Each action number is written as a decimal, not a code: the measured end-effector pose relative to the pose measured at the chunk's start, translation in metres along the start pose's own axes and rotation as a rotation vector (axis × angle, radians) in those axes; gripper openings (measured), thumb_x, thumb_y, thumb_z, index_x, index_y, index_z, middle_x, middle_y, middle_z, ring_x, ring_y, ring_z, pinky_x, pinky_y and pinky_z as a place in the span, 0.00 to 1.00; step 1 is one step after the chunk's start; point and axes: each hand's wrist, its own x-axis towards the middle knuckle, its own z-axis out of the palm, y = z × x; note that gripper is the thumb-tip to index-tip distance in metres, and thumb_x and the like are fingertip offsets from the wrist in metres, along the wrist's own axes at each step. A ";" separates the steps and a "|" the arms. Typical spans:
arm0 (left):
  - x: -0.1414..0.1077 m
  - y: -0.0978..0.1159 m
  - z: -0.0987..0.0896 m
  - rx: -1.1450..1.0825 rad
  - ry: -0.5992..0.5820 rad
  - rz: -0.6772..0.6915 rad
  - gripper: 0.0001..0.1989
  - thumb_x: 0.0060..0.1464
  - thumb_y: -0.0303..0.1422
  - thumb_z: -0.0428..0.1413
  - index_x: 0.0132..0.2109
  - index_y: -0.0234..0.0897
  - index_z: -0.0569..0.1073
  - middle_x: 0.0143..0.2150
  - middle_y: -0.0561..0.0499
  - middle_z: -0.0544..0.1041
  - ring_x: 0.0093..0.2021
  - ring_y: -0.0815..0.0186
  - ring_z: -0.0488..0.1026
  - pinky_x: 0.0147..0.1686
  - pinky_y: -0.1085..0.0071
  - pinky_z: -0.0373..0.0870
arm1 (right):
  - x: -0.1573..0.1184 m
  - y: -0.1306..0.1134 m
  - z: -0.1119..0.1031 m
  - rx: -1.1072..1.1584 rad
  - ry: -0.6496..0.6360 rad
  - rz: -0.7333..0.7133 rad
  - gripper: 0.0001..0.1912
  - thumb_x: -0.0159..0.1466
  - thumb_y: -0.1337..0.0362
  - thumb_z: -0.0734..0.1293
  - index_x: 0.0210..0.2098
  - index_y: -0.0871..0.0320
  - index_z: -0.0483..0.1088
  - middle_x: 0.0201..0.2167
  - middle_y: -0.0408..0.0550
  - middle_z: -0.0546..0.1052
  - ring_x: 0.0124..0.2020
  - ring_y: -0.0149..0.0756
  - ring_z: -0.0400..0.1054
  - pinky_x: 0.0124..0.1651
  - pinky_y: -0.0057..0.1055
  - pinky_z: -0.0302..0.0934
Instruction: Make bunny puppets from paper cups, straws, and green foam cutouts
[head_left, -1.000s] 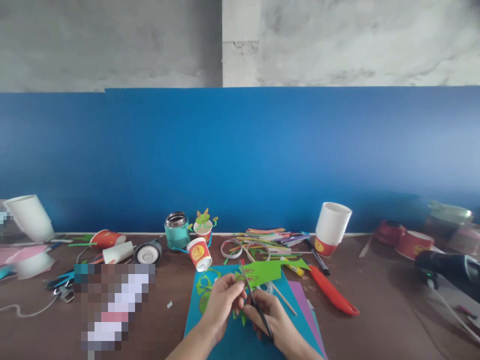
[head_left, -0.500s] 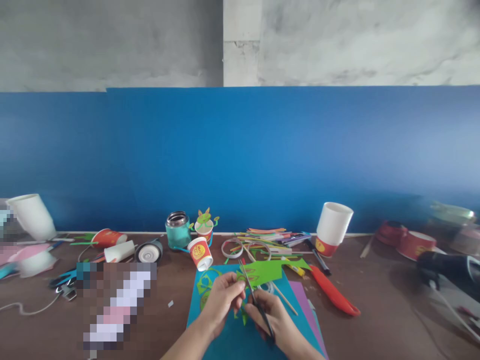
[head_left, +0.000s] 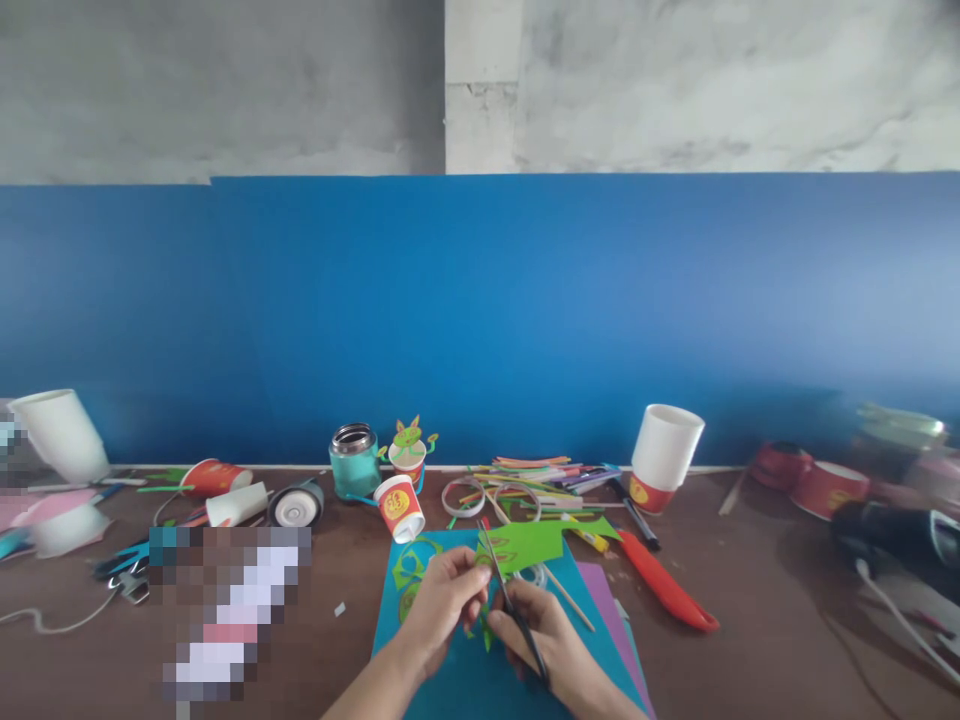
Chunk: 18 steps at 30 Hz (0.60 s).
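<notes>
My left hand (head_left: 441,608) pinches a piece of green paper (head_left: 534,543), its fingertips closed near the paper's left edge. Pencil-like outlined shapes show on this sheet. Dark-handled scissors (head_left: 531,640) are gripped in my right hand (head_left: 551,632), their blades pointing up and away along the paper, close to the left fingertips. Whether the blades are apart cannot be made out. Under both hands lies a blue sheet (head_left: 480,690) with green cut-out scraps (head_left: 409,570) on its left side. The left fingers hide part of the held paper.
Behind the hands lie tape rolls (head_left: 463,498) and a heap of coloured strips (head_left: 532,470). A paper cup (head_left: 400,508) leans by a teal jar (head_left: 355,465). Stacked white cups (head_left: 667,450) and a red tool-like object (head_left: 667,590) are rightward; a black clip (head_left: 129,582) lies left.
</notes>
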 end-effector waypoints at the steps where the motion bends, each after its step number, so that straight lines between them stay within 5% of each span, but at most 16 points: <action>1: 0.000 0.000 -0.001 0.015 -0.008 -0.004 0.14 0.42 0.38 0.59 0.23 0.36 0.63 0.16 0.59 0.65 0.13 0.79 0.55 0.12 0.80 0.48 | 0.000 0.000 0.000 0.003 -0.004 -0.010 0.22 0.55 0.44 0.66 0.27 0.59 0.64 0.14 0.35 0.62 0.12 0.22 0.54 0.15 0.20 0.49; 18: 0.002 0.001 -0.007 -0.043 -0.033 -0.061 0.13 0.43 0.38 0.59 0.25 0.37 0.63 0.16 0.59 0.67 0.13 0.78 0.56 0.12 0.80 0.44 | 0.001 0.006 0.000 -0.002 0.026 0.014 0.22 0.54 0.45 0.67 0.26 0.59 0.64 0.13 0.34 0.60 0.11 0.22 0.53 0.13 0.19 0.46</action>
